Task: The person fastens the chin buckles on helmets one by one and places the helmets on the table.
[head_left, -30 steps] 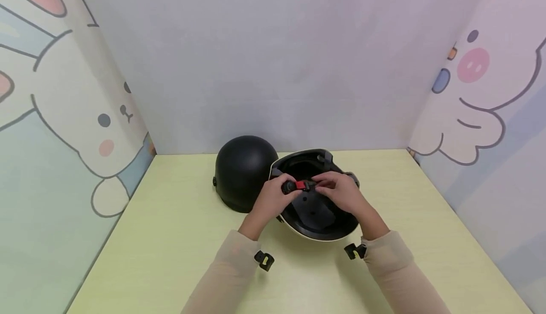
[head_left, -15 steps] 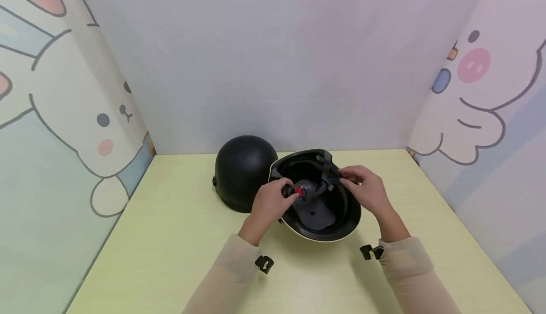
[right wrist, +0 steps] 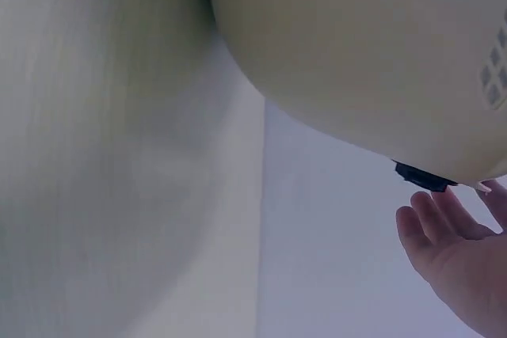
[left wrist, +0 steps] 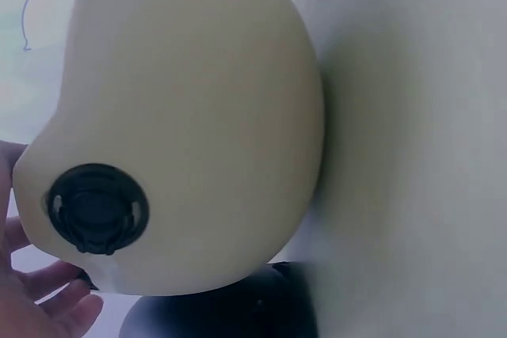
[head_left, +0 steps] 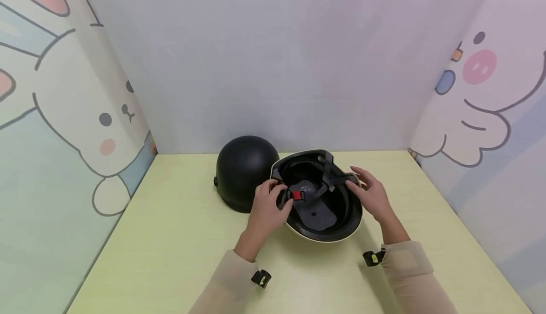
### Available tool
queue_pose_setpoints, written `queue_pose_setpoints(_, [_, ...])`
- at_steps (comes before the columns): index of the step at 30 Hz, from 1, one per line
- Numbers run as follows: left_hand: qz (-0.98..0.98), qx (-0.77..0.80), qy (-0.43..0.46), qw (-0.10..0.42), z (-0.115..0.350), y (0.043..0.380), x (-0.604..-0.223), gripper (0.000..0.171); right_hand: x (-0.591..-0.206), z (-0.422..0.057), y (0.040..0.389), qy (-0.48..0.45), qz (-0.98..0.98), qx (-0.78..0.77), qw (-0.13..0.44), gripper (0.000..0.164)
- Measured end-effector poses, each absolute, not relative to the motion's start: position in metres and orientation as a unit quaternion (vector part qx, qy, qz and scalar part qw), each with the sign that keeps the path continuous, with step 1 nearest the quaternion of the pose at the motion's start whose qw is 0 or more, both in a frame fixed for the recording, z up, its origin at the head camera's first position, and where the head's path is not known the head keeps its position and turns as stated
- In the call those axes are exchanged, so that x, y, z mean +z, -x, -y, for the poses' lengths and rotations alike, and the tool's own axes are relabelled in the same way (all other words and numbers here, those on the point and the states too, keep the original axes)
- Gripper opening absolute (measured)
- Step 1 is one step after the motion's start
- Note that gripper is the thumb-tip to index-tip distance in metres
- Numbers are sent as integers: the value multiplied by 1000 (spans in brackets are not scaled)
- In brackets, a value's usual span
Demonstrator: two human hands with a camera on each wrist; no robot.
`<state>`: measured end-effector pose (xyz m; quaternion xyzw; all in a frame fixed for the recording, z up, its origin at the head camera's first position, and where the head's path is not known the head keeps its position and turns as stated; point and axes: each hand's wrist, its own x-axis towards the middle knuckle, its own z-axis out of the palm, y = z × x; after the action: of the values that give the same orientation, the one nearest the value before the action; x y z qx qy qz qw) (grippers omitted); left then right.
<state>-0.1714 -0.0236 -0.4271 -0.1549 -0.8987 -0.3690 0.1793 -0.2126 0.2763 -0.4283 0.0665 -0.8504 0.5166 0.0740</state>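
Observation:
A cream helmet (left wrist: 198, 116) lies crown down on the table, its black inside (head_left: 315, 219) facing up. Across the opening runs a black chin strap with a red buckle (head_left: 297, 195). My left hand (head_left: 268, 207) is at the helmet's left rim, thumb and fingers spread around the strap end; whether they touch it is unclear. At the right rim, my right hand (head_left: 372, 195) has its thumb over the edge and its fingers outside. In the right wrist view those fingers are loosely extended, just apart from a black knob (right wrist: 424, 177) on the shell.
A black helmet (head_left: 245, 172) stands crown up right beside the cream one, to its left. The pale yellow table (head_left: 170, 238) ends at a plain back wall (head_left: 273, 67). Cartoon-printed side walls (head_left: 77, 115) flank it.
My right hand has let go of the strap and moved right to the rim. My left hand has released the buckle end and its fingers have spread. The helmet has hardly moved.

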Motion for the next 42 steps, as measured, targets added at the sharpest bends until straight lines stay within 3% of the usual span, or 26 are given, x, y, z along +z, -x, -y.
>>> queue_pose_setpoints(7, [877,-444,131,130,23,159,-442,65,-449,-275,213,-48,783,619,23,58])
queue_pose_setpoints(12, [865,-482,105,85,20,158,-451,74,-457,-270,209,-46,710,702,13,55])
queue_pose_setpoints(18, [849,-512,102,88,17,161,-457,67,-467,-269,207,-86,640,763,-17,46])
queue_pose_setpoints(24, [841,-525,102,75,10,166,-461,53,-469,-268,203,-98,593,799,-6,40])
queue_pose_setpoints(42, [780,-623,56,16,-10,180,-478,49,-414,-268,187,27,643,762,75,37])
